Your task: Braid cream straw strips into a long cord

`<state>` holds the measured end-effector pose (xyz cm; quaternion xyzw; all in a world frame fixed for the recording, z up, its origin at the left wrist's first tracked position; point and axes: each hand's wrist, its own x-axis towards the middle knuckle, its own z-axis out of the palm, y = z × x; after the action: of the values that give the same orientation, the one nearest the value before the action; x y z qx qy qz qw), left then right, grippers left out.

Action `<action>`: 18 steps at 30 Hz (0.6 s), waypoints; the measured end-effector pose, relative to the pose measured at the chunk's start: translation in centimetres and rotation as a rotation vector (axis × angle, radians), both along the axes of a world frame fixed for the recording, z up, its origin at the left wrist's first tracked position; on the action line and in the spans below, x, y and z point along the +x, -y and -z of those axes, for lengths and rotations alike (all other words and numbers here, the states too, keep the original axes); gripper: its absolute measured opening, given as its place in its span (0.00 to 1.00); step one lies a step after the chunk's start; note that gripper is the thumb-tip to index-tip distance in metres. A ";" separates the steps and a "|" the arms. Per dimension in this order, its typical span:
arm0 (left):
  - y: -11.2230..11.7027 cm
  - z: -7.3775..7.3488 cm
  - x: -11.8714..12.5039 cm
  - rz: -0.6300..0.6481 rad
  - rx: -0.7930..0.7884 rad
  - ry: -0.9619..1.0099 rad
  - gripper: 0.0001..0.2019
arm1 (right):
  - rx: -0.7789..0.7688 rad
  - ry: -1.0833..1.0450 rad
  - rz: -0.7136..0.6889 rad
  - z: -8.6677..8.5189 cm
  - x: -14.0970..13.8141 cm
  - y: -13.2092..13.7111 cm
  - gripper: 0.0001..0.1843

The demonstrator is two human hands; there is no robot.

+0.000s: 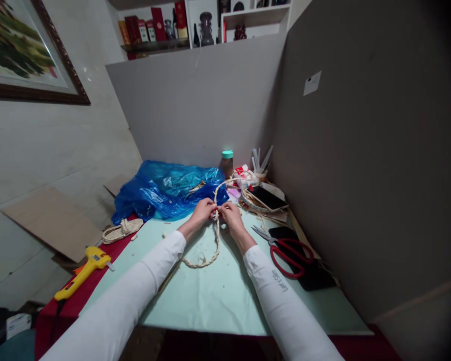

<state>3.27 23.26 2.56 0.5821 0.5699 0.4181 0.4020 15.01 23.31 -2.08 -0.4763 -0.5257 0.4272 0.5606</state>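
Observation:
A pale braided straw cord (217,245) runs between my two hands over the light green sheet (203,306). My left hand (204,211) pinches it from the left, and my right hand (229,215) pinches it from the right, fingertips nearly meeting. Below the hands the cord hangs down and curves left in a loop on the sheet. Above them it bends to the right toward the back. Large red-handled scissors (291,253) lie right of my right forearm, on a black flat object (317,276).
A blue plastic bag (165,190) is heaped at the back left. A woven straw slipper (122,230) and a yellow glue gun (83,271) lie at left. A phone (267,197), a green-lidded jar (227,163) and white sticks (261,160) are at back right. Grey panels (199,110) enclose the table.

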 end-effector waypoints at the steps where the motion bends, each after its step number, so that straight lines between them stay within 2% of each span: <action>1: 0.2 -0.4 -0.3 0.042 -0.026 0.011 0.06 | -0.003 -0.020 -0.004 -0.1 0.0 0.1 0.10; 3: 0.8 -1.1 -1.0 0.099 -0.066 0.022 0.06 | -0.002 -0.049 -0.022 -0.2 -0.1 0.2 0.10; 7: 2.1 -2.0 -1.8 0.133 -0.148 0.053 0.06 | -0.003 -0.085 -0.086 -0.4 -0.2 0.6 0.10; 12: 3.2 -1.3 -1.5 0.183 -0.268 0.072 0.08 | -0.033 -0.125 -0.189 -0.7 -0.5 1.1 0.12; 18: 3.6 -0.7 -2.1 0.191 -0.321 0.016 0.08 | 0.005 -0.094 -0.301 -1.3 -0.3 1.7 0.12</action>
<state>1.12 19.66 3.30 0.5583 0.5683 0.2864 0.5323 14.72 21.57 -0.75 -0.3703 -0.5656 0.5268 0.5153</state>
